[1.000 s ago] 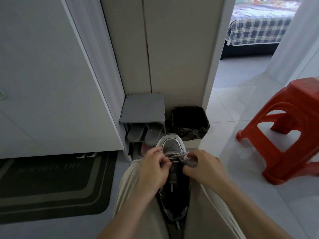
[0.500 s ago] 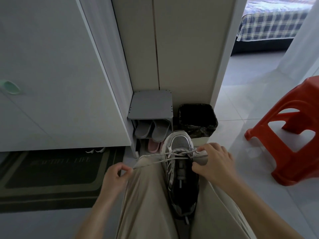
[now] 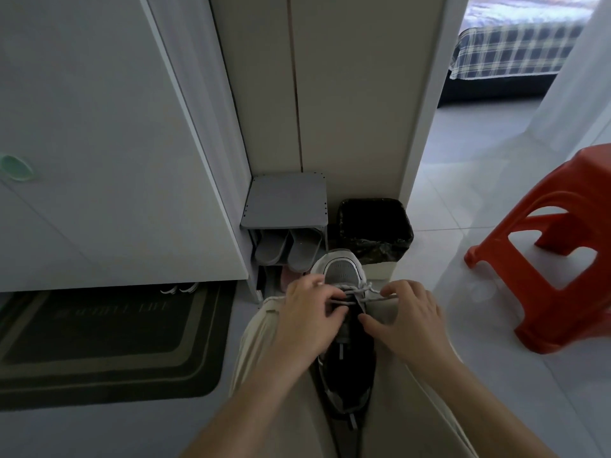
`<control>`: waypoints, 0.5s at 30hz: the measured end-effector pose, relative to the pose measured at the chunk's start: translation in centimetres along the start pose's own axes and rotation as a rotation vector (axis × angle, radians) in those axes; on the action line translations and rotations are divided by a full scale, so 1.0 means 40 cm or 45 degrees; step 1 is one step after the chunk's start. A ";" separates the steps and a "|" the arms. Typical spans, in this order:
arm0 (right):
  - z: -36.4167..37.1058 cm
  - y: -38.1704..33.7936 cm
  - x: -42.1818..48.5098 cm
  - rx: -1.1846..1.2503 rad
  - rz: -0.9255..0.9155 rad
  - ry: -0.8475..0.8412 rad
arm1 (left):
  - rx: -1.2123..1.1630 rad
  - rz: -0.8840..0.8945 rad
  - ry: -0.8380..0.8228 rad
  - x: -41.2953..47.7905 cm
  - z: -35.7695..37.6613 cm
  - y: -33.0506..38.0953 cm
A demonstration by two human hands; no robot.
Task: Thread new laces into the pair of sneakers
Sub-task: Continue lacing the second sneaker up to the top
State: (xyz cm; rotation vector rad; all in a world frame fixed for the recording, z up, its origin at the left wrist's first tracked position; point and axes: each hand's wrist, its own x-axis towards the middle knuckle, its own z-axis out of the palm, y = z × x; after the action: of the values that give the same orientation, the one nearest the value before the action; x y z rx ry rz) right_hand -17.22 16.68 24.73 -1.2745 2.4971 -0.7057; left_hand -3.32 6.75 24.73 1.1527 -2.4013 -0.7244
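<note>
- Sneaker point(image 3: 344, 325), grey-and-white mesh with a black tongue and interior, sits low centre of frame between the person's two beige-trousered legs point(image 3: 264, 375), toe pointing toward the top of the frame.
- Pale grey lace point(image 3: 360, 294) crosses the sneaker's front eyelets just behind the toe cap; only a couple of crossings are visible, the rest of the throat shows black.
- Left hand point(image 3: 307, 320): fingers curled inward over the sneaker's left side, fingertips pressed at the lace crossings. Grip looks like a pinch on the lace, but the knuckles hide the contact.
- Right hand point(image 3: 408, 314): fingers bent, tips at the lace end on the sneaker's right edge, apparently pinching it; thumb stretched left, touching the tongue area.
- Hidden or unclear: the lace ends run under both hands; the sneaker's heel is cut by shadow between the legs; the second sneaker of the pair cannot be made out.
- Pose: both forearms enter from the bottom edge and converge on the sneaker, palms down, hands close but apart.
- Surroundings: small grey shoe rack point(image 3: 284, 206) with grey slippers point(image 3: 287, 251) just above the sneaker; black-lined bin point(image 3: 375, 226) beside it; red plastic stool point(image 3: 555, 246) at right; dark doormat point(image 3: 109, 338) at lower left.
</note>
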 end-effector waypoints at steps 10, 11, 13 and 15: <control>-0.001 -0.003 0.008 -0.015 -0.003 0.047 | -0.071 -0.105 -0.002 0.027 0.029 0.018; -0.001 -0.005 0.008 -0.006 -0.003 0.049 | -0.091 -0.105 -0.001 0.023 0.026 0.012; -0.001 -0.006 0.006 0.012 -0.004 0.046 | -0.102 -0.103 0.018 0.009 0.017 -0.004; -0.003 -0.004 0.004 0.017 0.004 0.024 | -0.141 -0.116 0.047 -0.007 0.006 -0.020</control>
State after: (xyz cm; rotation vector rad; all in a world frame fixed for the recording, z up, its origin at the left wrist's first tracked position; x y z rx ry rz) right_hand -17.25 16.48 24.93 -1.2653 2.5044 -0.7366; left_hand -2.80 6.63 24.01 1.2256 -2.2603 -0.8469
